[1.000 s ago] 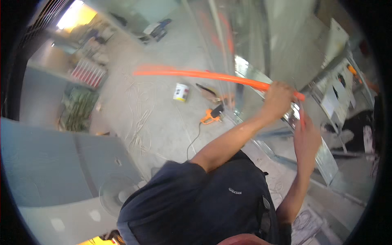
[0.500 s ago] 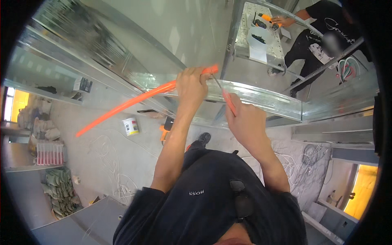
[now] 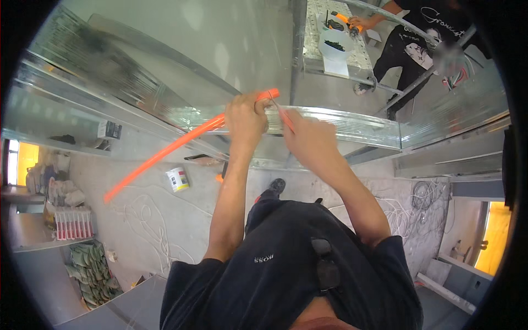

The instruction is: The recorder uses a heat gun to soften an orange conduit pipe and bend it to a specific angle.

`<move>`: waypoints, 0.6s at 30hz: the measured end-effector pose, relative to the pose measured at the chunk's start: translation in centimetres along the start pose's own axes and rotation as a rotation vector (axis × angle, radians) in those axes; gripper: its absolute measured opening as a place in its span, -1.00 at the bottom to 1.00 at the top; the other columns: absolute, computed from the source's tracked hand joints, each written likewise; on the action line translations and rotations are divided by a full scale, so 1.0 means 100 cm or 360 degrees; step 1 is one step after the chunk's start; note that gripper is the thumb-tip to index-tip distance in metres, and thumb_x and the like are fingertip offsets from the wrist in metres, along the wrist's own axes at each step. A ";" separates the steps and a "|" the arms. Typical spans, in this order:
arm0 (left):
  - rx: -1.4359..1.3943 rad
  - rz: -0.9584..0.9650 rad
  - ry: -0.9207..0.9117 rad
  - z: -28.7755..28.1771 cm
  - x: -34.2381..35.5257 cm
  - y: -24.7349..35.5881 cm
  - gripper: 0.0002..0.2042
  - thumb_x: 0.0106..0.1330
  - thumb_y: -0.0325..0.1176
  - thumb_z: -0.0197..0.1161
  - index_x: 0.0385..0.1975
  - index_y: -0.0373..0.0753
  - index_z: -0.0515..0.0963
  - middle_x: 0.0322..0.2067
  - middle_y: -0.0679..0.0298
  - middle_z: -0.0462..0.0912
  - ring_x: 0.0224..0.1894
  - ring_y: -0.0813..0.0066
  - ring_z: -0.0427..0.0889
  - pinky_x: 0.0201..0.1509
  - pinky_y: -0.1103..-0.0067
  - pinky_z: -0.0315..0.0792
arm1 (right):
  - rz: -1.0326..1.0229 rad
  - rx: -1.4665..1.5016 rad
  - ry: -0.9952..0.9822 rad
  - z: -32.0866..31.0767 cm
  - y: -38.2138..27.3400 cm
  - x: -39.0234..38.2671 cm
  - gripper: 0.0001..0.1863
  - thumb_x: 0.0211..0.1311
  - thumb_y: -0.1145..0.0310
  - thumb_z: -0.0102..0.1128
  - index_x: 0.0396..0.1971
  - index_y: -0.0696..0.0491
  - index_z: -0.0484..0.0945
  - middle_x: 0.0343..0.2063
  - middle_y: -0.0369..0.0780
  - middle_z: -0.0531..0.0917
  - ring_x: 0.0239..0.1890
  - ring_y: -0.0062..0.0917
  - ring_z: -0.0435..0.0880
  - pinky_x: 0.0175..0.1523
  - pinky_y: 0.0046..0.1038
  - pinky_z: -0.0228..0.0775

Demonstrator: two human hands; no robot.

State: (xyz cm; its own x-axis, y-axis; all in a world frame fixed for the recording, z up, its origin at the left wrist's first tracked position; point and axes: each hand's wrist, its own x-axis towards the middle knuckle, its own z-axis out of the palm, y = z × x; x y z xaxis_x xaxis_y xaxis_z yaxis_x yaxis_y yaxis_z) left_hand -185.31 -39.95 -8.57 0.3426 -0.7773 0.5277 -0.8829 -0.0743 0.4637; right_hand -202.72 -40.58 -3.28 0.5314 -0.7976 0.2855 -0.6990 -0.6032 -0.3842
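Observation:
My left hand (image 3: 246, 122) is closed around an orange flexible tube (image 3: 170, 156), close to its far end. From there the tube slopes down to the left and hangs free. My right hand (image 3: 314, 142) grips the red handle of a thin-bladed knife (image 3: 285, 117). Its narrow metal blade meets the tube just past my left fingers; how deep it goes, I cannot tell. Both hands are above a shiny ribbed metal channel (image 3: 352, 127) that runs across in front of me.
Beyond the channel, a co-worker (image 3: 410, 52) reaches over a scaffold platform (image 3: 357, 60) carrying orange-black tools and a white tub (image 3: 334, 45) of small black pieces. Below are a white bucket (image 3: 177, 180), loose white cables (image 3: 147, 214) and stacked green bags (image 3: 93, 272).
Both hands have shifted slightly left, with the right hand drawn nearer the left. The knife stands steeper against the tube. The view has shifted a little too.

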 end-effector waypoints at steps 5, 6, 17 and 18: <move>-0.0026 -0.0026 -0.0020 0.002 0.002 0.000 -0.82 0.26 -0.34 0.34 -0.22 -0.25 0.75 -0.37 0.15 0.74 -0.20 0.12 0.66 -0.04 0.27 0.43 | -0.0072 -0.0059 0.0040 0.011 0.003 0.007 -0.71 0.47 0.21 0.07 -0.30 0.09 0.65 -0.70 -0.09 0.63 -0.62 -0.17 0.69 -0.50 -0.17 0.47; -0.0029 -0.0020 -0.0023 0.002 0.004 0.001 -0.82 0.26 -0.34 0.34 -0.22 -0.25 0.75 -0.37 0.15 0.74 -0.20 0.12 0.66 -0.04 0.27 0.43 | -0.0176 -0.0079 0.0108 0.019 0.004 0.023 -0.72 0.47 0.21 0.07 -0.30 0.08 0.65 -0.71 -0.10 0.63 -0.62 -0.18 0.68 -0.50 -0.19 0.48; -0.0019 0.0038 0.0071 0.003 0.008 -0.005 -0.86 0.24 -0.38 0.32 -0.26 -0.24 0.71 -0.35 0.12 0.73 -0.23 0.07 0.66 -0.11 0.22 0.44 | -0.0009 -0.0020 0.0036 -0.021 0.001 0.016 -0.75 0.41 0.14 0.15 -0.18 -0.02 0.67 -0.67 -0.05 0.63 -0.54 -0.07 0.70 -0.40 -0.08 0.51; -0.0060 -0.0001 0.0019 0.001 -0.001 -0.011 -0.87 0.25 -0.39 0.31 -0.27 -0.25 0.71 -0.31 0.10 0.74 -0.21 0.07 0.67 -0.08 0.21 0.44 | 0.0006 -0.0034 0.0019 -0.031 -0.004 0.006 -0.75 0.43 0.13 0.14 -0.16 -0.04 0.67 -0.65 -0.06 0.64 -0.53 -0.06 0.69 -0.40 -0.07 0.50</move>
State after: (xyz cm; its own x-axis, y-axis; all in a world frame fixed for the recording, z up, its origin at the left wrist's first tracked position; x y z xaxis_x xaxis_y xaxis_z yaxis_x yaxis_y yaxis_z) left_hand -184.38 -39.81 -9.22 0.3471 -0.7697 0.5359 -0.8699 -0.0508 0.4905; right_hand -203.60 -40.84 -0.21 0.5231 -0.7996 0.2950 -0.7111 -0.6003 -0.3662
